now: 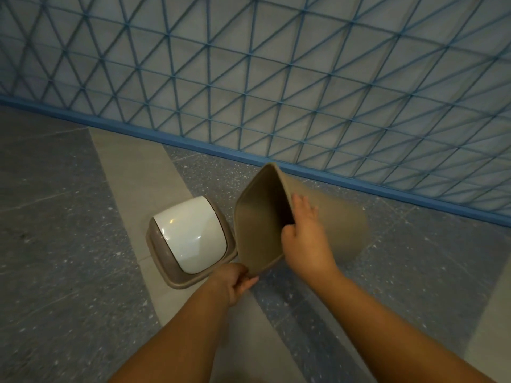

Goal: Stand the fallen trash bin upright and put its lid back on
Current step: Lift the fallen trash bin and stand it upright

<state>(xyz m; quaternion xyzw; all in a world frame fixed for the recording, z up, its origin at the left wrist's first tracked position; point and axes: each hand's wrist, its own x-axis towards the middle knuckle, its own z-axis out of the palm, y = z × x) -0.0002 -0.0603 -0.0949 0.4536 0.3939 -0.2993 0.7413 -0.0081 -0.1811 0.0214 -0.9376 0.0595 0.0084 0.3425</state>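
The tan trash bin [343, 230] is tilted on the floor, its open mouth turned toward me and to the left, its base pointing right toward the wall. My right hand [304, 233] grips the right side of the bin's rim, fingers over the edge. My left hand [235, 280] pinches the rim's lowest corner. The lid [190, 239], a tan frame with a glossy white swing flap, lies flat on the floor just left of the bin, touching or nearly touching its rim.
A wall [276, 64] with a blue diamond-pattern grid and a blue baseboard [193, 145] runs close behind the bin. The floor [69, 244] is speckled grey tile crossed by lighter beige bands.
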